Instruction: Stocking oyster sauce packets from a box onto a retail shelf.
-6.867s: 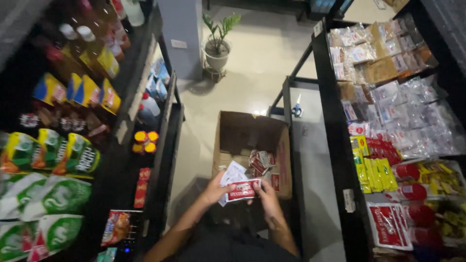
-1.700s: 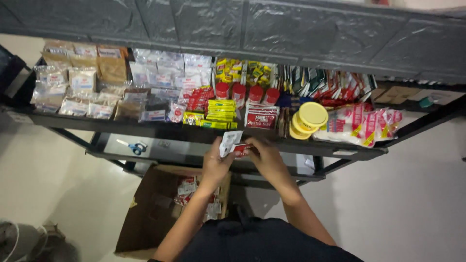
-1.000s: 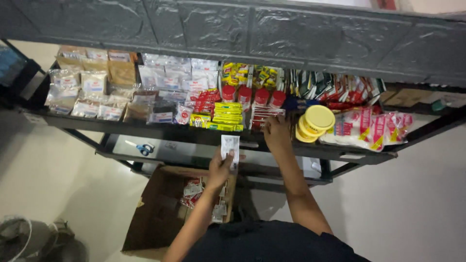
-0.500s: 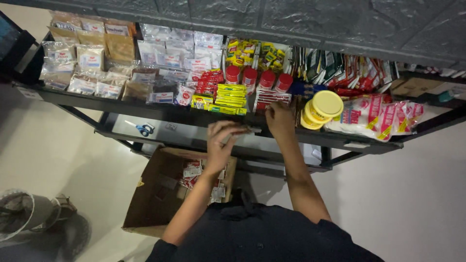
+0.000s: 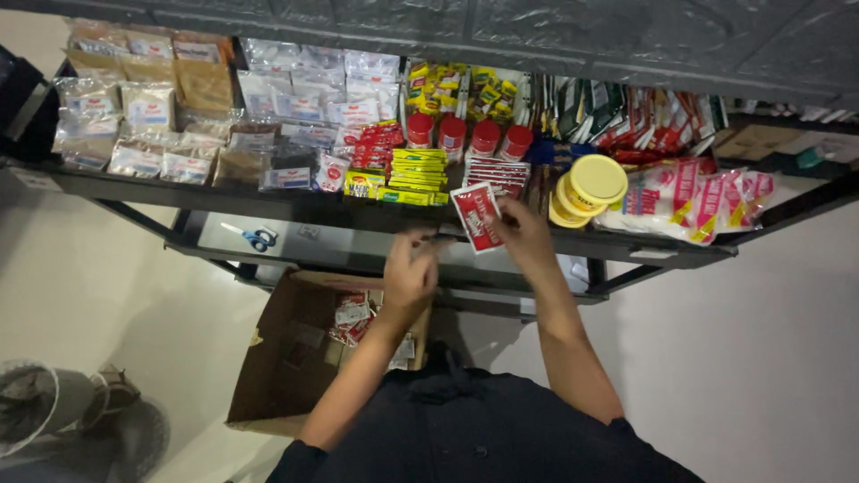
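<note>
1. A red sachet point(image 5: 477, 216) with white print is held in the right hand point(image 5: 526, 237), pinched at its right edge by fingers and thumb, just in front of the shelf edge point(image 5: 295, 207) and tilted slightly.
2. The sachet is raised before a flat stack of similar red-and-white sachets point(image 5: 497, 173) lying on the shelf, just behind it.
3. The left hand point(image 5: 410, 275) is kept lower and to the left of the sachet, with its fingers curled in; something thin seems to be gripped at the fingertips, but what it is cannot be told.
4. Four jars with red lids point(image 5: 467, 136) are lined up behind the stack, and a pile of yellow flat packets point(image 5: 417, 170) is set just to the left of it.
5. Yellow-lidded tubs point(image 5: 591, 185) are stacked to the right of the right hand, near the shelf front, with red-and-white bags point(image 5: 689, 192) beyond them.
6. Clear bags of pale and brown goods point(image 5: 148, 112) are ranged along the left part of the shelf.
7. An open cardboard box point(image 5: 286, 358) with more red-and-white sachets inside is seen on the floor below the left forearm.
8. Blue-handled scissors point(image 5: 254, 236) are laid on the lower shelf, well to the left of the hands.
</note>
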